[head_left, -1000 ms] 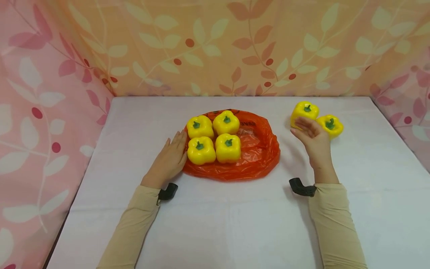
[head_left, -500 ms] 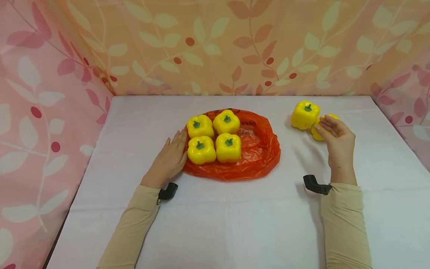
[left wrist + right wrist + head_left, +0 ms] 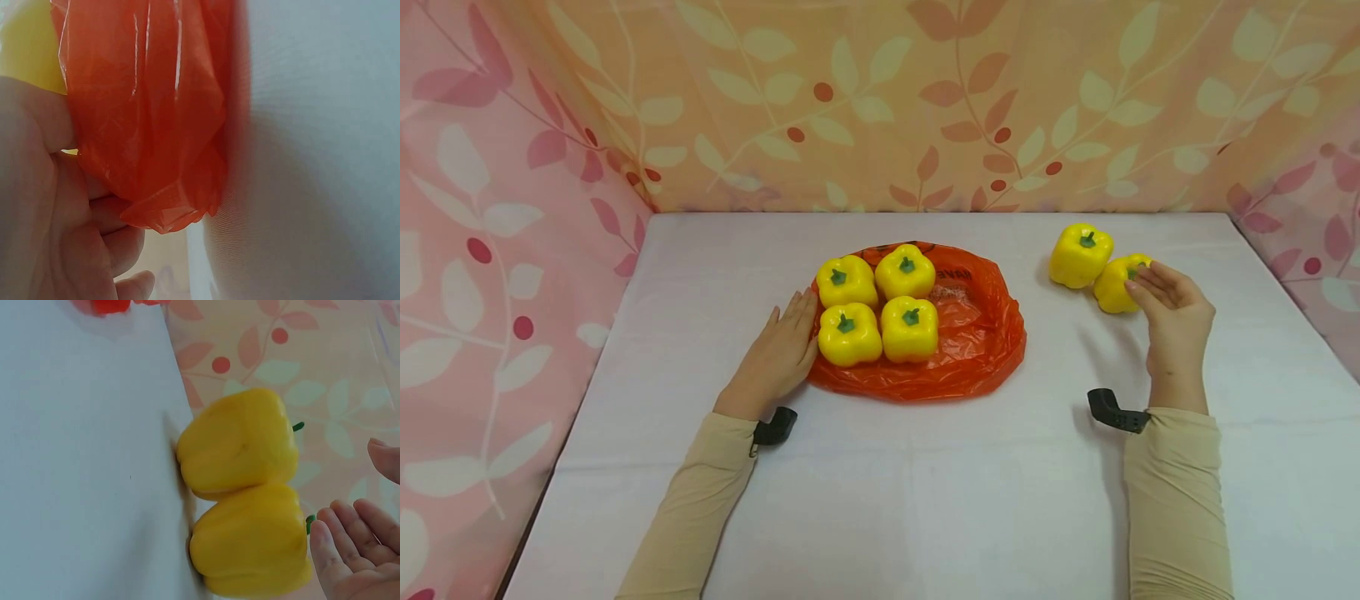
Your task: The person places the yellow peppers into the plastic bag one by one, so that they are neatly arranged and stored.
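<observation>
My left hand (image 3: 775,354) lies with its fingers straight against the left edge of a red plastic bag (image 3: 973,350). In the left wrist view the bag (image 3: 150,106) bulges beside the thumb and fingers. Several yellow bell peppers (image 3: 850,335) with green stems sit on the bag's left half. My right hand (image 3: 1180,325) hovers beside a yellow bell pepper (image 3: 1116,287) at the back right, covering part of it in the head view. Another pepper (image 3: 1078,257) stands against its left side. In the right wrist view the right hand (image 3: 359,550) holds nothing, its fingers loosely extended near the pepper stem.
A white cloth (image 3: 910,500) covers the table. Leaf-patterned curtains (image 3: 880,108) hang behind it and along both sides. A black curved device (image 3: 1116,411) is worn on the right wrist, and a similar device (image 3: 777,427) on the left.
My right hand has moved right, from in front of the left loose pepper to the side of the right one, uncovering the left. My left hand and the bag stay put.
</observation>
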A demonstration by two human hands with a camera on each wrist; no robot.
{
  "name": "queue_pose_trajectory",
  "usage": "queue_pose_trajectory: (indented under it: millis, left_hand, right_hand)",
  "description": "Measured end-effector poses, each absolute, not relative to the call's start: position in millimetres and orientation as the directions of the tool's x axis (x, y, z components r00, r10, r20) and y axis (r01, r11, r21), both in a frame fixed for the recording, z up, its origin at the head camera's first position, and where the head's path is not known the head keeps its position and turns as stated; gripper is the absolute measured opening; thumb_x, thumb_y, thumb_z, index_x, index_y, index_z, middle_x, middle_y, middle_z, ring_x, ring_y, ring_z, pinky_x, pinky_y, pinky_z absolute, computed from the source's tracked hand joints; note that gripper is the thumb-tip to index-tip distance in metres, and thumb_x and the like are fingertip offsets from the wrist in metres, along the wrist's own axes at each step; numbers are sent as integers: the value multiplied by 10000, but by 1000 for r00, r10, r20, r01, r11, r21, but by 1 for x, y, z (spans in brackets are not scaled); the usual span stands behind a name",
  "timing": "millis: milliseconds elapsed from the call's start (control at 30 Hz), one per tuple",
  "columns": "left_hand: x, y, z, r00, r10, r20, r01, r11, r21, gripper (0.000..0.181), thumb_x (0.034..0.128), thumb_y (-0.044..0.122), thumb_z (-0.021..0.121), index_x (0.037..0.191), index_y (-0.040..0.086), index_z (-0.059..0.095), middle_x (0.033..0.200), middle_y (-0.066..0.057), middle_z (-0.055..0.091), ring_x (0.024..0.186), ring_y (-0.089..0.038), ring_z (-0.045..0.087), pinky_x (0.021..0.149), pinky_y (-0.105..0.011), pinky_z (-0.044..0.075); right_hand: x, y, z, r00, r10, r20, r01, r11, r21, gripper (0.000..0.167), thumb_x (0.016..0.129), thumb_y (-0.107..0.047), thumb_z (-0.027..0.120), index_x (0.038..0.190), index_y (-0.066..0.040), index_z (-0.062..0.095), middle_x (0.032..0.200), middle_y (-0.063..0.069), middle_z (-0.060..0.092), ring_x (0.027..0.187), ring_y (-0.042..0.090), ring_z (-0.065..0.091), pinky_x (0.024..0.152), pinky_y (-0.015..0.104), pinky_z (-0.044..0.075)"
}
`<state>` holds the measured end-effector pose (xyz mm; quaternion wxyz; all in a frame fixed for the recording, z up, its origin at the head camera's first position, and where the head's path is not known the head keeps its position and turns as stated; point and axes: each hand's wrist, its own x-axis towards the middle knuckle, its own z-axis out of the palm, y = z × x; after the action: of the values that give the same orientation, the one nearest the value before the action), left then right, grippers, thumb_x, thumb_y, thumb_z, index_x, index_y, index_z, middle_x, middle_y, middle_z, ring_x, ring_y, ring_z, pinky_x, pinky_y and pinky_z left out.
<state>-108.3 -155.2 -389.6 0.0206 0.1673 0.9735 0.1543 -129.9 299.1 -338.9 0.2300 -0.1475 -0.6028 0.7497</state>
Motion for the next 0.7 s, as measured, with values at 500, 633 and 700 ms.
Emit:
queue_pose_trajectory:
  millis: [500, 633, 700]
  left_hand:
    - [-109, -157, -390, -944, 331, -1, 315, 898, 306, 622, 1008, 277, 343, 1496, -18, 97, 1562, -148, 111, 1436, -275, 80, 1149, -461, 65]
    - [-109, -157, -391, -943, 333, 2, 318, 899, 302, 622, 1008, 279, 345, 1497, -15, 97, 1564, -140, 108, 1436, -269, 78, 1148, -462, 66]
    - [-110, -156, -391, -943, 333, 3, 318, 897, 307, 622, 1007, 280, 349, 1498, -13, 102, 1564, -140, 112, 1436, -268, 79, 1148, -463, 67]
  right_hand:
    - [-132, 320, -346, -731, 682, 24, -81, -52, -995, 490, 766, 22, 741, 1231, -44, 606, 1138, 28, 610, 1133, 152, 533, 965, 186, 416]
    - [-134, 322, -350, -726, 688, 2, -34, -34, -999, 525, 774, 36, 728, 1269, -48, 577, 1180, 16, 578, 1175, 139, 498, 994, 203, 396]
    - [-135, 324, -352, -727, 686, -19, 17, -9, -1000, 571, 781, 17, 728, 1314, -71, 542, 1256, 10, 544, 1218, 123, 455, 1019, 206, 370]
